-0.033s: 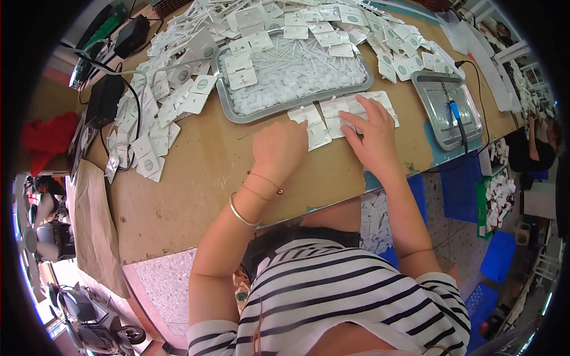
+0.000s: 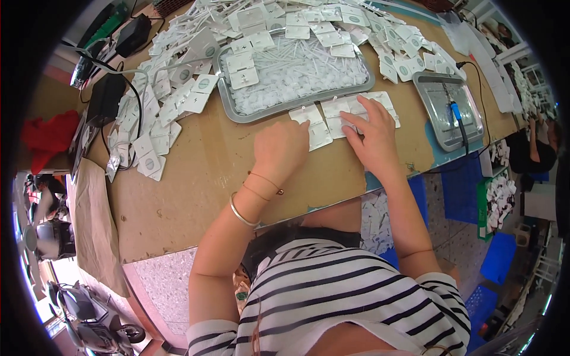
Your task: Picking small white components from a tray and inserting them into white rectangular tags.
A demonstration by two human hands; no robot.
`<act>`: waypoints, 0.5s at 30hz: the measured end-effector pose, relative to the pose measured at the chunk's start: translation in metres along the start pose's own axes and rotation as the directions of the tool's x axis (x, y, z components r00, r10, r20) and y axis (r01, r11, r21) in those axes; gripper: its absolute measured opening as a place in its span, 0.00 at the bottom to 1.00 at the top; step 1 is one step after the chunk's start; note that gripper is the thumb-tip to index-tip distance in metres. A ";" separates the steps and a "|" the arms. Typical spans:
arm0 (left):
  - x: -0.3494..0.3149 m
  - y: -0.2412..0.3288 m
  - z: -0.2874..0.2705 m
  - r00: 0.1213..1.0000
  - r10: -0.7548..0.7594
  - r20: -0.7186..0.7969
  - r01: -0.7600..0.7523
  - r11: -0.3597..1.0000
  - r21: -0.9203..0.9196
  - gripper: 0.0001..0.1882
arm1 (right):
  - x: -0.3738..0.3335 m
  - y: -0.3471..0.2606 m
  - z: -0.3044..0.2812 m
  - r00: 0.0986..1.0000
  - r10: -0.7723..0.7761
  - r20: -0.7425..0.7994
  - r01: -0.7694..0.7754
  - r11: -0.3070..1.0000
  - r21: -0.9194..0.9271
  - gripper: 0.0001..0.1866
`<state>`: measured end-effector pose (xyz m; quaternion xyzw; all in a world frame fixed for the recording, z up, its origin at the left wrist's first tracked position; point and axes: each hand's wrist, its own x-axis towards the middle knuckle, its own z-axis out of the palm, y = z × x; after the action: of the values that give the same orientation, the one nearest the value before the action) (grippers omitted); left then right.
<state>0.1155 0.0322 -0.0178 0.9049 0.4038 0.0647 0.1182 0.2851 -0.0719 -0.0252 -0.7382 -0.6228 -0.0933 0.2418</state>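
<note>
My left hand (image 2: 278,147) is closed beside a flat white plastic plate (image 2: 319,136) on the table. Its thumb and fingertips meet at the plate's left edge, and whatever they pinch is hidden. Spread fingers of my right hand (image 2: 379,137) rest over a row of similar white plates (image 2: 333,129) just to the right. Small white pegs stick up from the far edges of these plates. Right behind them stands a metal tray (image 2: 236,116) filled with small translucent white plastic pieces (image 2: 309,89).
Heaps of white plates (image 2: 169,110) cover the table's far side and left. At right, a smaller metal tray (image 2: 444,142) holds a blue-handled soldering iron (image 2: 455,113) with a cord. Black power adapters (image 2: 105,102) and cables lie at left. Blue crates (image 2: 497,256) stand on the floor.
</note>
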 end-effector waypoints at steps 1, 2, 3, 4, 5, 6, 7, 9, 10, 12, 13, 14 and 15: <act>0.000 -0.001 -0.002 1.000 -0.019 -0.005 0.019 0.999 -0.035 0.24 | 0.000 -0.001 0.002 0.999 -0.030 -0.021 0.029 0.999 -0.037 0.17; 0.001 -0.002 -0.006 0.999 -0.039 -0.011 0.038 0.997 -0.070 0.24 | 0.000 0.002 0.003 0.999 -0.036 -0.023 0.035 0.999 -0.028 0.17; 0.004 -0.005 -0.012 0.999 -0.047 -0.014 0.046 0.997 -0.064 0.24 | -0.001 0.008 0.001 1.000 0.008 -0.012 -0.007 0.997 0.071 0.16; 0.014 -0.006 -0.028 0.991 -0.087 -0.104 0.072 0.988 -0.140 0.23 | 0.000 0.013 -0.002 0.998 0.057 -0.001 -0.056 0.985 0.161 0.16; 0.020 -0.013 -0.038 0.972 -0.141 -0.187 0.100 0.972 -0.214 0.22 | 0.003 0.012 -0.003 0.999 0.052 -0.002 -0.051 0.984 0.170 0.16; 0.037 -0.030 -0.038 0.921 -0.111 -0.372 0.066 0.989 -0.133 0.21 | 0.008 0.010 -0.005 0.994 0.105 0.013 -0.105 0.971 0.215 0.15; 0.053 -0.050 -0.038 0.837 -0.068 -0.543 0.055 0.998 -0.041 0.23 | 0.014 0.005 -0.007 0.988 0.148 0.033 -0.151 0.953 0.263 0.14; 0.078 -0.071 -0.035 0.836 -0.042 -0.547 0.111 0.989 0.094 0.24 | 0.031 -0.007 -0.009 0.992 0.119 0.035 -0.124 0.937 0.327 0.14; 0.088 -0.078 -0.034 0.840 -0.012 -0.543 0.155 0.963 0.219 0.27 | 0.042 -0.011 -0.006 0.994 0.100 0.036 -0.106 0.919 0.379 0.14; 0.101 -0.080 -0.036 0.884 -0.046 -0.465 0.149 0.971 0.187 0.29 | 0.062 -0.004 0.006 0.999 0.040 -0.027 -0.030 0.946 0.323 0.13; 0.106 -0.083 -0.036 0.924 -0.086 -0.373 0.156 0.975 0.160 0.32 | 0.075 -0.002 0.013 0.997 -0.025 -0.075 0.044 0.961 0.272 0.12; 0.112 -0.086 -0.037 0.922 -0.083 -0.379 0.153 0.976 0.157 0.32 | 0.087 -0.002 0.017 0.996 -0.027 -0.080 0.048 0.963 0.266 0.12; 0.118 -0.091 -0.038 0.945 -0.121 -0.305 0.155 0.984 0.091 0.31 | 0.099 -0.002 0.020 1.000 0.002 0.002 -0.003 0.973 0.230 0.12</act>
<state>0.1210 0.1845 -0.0031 0.8594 0.4825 0.1690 0.0087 0.2998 0.0247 0.0012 -0.7061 -0.6287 -0.0198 0.3253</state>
